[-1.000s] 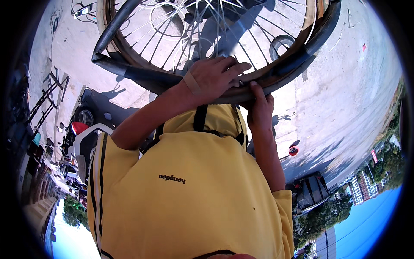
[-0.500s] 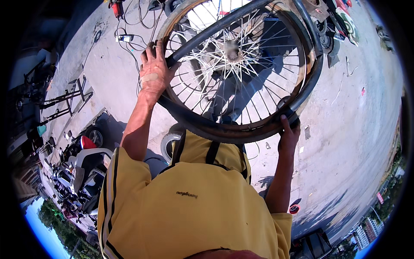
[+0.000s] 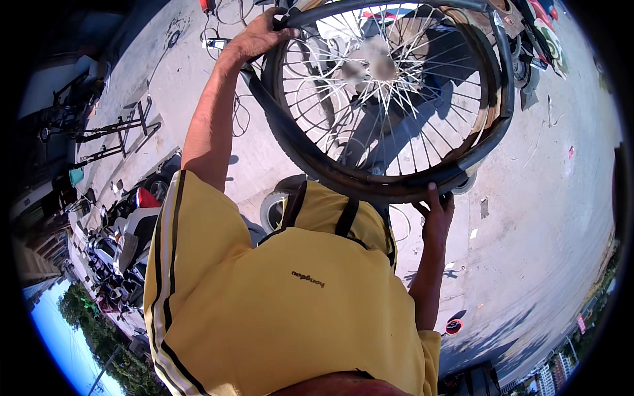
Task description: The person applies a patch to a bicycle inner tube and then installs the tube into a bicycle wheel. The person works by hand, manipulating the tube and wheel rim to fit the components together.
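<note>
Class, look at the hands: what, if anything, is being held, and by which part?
The left hand grips the black tube at the spoked wheel's upper left; the right hand holds the wheel's lower right edge.

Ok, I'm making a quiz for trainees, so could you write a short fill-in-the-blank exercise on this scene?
The person's ____ hand is at the lower edge of the wheel.
Many thin ____ run between the wheel's centre and its rim.
The main colour of the shirt is ____.

Missing words: right; spokes; yellow.
</note>
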